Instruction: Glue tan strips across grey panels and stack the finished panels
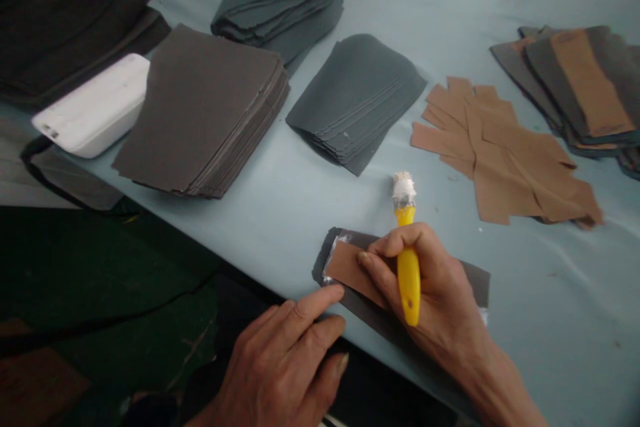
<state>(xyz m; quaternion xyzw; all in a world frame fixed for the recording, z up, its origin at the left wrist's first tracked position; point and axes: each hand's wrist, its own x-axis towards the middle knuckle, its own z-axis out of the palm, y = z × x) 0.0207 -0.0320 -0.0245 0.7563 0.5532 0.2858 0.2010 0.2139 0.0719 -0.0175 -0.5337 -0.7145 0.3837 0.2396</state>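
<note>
My right hand [430, 293] is shut around a yellow-handled brush [409, 267], whose white bristles are clotted with a pale substance and point away from me. The hand rests on a dark grey sheet strip [473, 280] lying on the table. A tan piece [350, 270] lies on that strip, under my right fingertips, with a silvery smear showing around its far end. My left hand [280, 367] lies at the table's near edge, its fingertips touching the strip's near side without gripping it.
Stacks of dark grey cut sheets [200, 110] lie across the pale blue table [550, 333], with a white plastic container [95, 103] at the left. Crossed tan pieces [500, 160] and a dark-and-tan pile [565, 80] lie to the right. The table edge runs diagonally near my left hand.
</note>
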